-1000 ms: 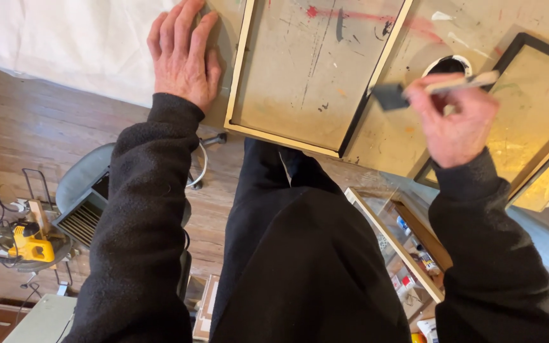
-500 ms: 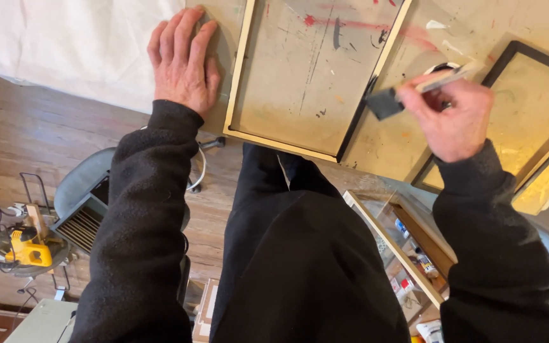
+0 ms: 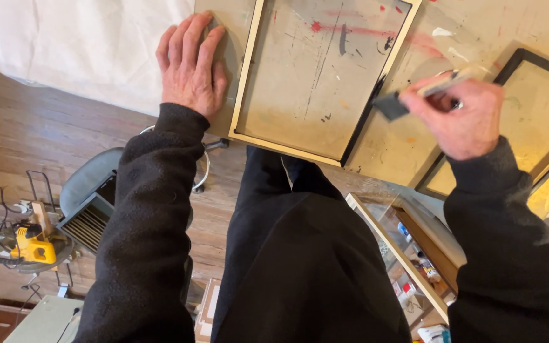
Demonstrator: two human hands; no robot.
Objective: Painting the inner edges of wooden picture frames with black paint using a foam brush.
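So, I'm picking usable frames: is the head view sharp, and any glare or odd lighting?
Head view: mostly sharp; slight motion blur on the right hand and its foam brush; warm glow at the right edge on the black frame; no harsh glare on the pale frame; wide-angle stretch at the edges.

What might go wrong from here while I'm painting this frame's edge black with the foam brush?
1. The foam brush sits right at the wooden frame's half-blackened right rail; a slip may smear black onto its still-bare wood.
2. The left hand presses flat on the table beside the frame, not on it, so the frame may shift under a stroke.
3. The frame's near rail lies at the table's edge and might slide off.
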